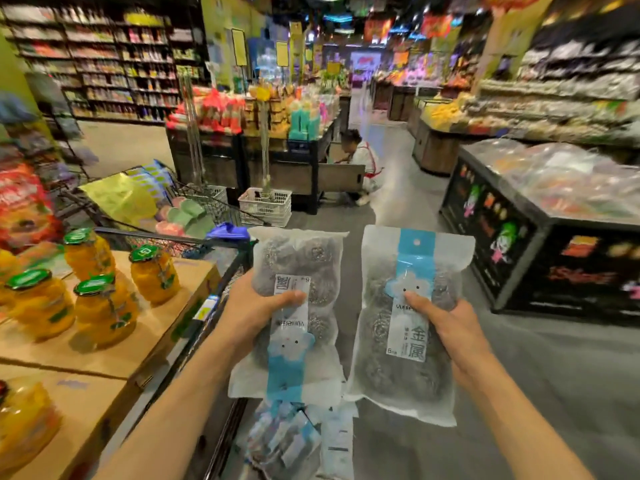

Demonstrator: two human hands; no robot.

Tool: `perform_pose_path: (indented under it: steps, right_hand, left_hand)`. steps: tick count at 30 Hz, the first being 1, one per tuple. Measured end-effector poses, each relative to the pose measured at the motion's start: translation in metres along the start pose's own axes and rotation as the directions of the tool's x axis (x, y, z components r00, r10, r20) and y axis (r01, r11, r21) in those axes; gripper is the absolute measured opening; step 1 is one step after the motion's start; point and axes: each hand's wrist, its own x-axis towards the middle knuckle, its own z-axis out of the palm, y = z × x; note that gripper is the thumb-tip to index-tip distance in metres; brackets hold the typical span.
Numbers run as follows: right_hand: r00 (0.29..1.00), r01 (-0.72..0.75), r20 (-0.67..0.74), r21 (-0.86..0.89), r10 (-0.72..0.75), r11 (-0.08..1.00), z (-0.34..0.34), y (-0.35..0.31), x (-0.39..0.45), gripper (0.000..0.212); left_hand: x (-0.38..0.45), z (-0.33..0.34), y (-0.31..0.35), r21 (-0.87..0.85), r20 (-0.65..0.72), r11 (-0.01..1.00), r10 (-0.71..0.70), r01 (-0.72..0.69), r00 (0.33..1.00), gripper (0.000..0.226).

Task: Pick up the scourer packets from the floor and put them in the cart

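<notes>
Gripping one scourer packet apiece, the person holds both up side by side in front of the chest. The left hand [258, 308] clasps the left packet [294, 306] with its thumb across the white label; this packet is upside down, its blue strip pointing toward the floor. The right hand [446, 327] pinches the right packet [403, 323] upright, thumb pressed just under the little blue flower mark, hang-hole at the top. Both packets show grey steel-wool balls through frosted plastic, and their inner edges nearly touch.

Below the hands, more scourer packets [291, 441] lie in a loose heap on the grey floor [519, 393]. Beyond the left hand stands the cart [194, 216], holding yellow and blue packs and pink-and-green items. Left of the left forearm, cardboard boxes [138, 341] carry jars of yellow fruit [154, 277] with green lids. Far ahead, another person [360, 164] crouches by a display.
</notes>
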Motion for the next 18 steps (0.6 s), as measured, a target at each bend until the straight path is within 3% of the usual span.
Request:
perform_pose_path:
  steps: [5, 11, 16, 18]
  right_hand:
    - [0.985, 0.029, -0.173, 0.050, -0.020, 0.998, -0.073, -0.014, 0.024, 0.029]
    - [0.939, 0.060, -0.342, 0.065, -0.035, 0.996, -0.175, -0.015, 0.055, 0.044]
    - [0.862, 0.090, -0.505, 0.072, -0.041, 0.993, -0.258, -0.002, 0.034, 0.032]
    - [0.796, 0.092, -0.605, 0.070, -0.031, 0.993, -0.291, 0.006, 0.013, 0.040]
  left_hand:
    - [0.050, 0.080, 0.003, 0.024, 0.181, 1.000, -0.016, 0.012, 0.983, 0.039]
    - [0.094, 0.213, 0.008, 0.033, 0.373, 0.999, -0.025, 0.013, 0.928, 0.044]
    - [0.097, 0.331, -0.001, 0.056, 0.546, 0.998, -0.041, 0.013, 0.837, 0.044]
    - [0.091, 0.380, -0.007, 0.074, 0.623, 0.997, -0.070, 0.030, 0.779, 0.041]
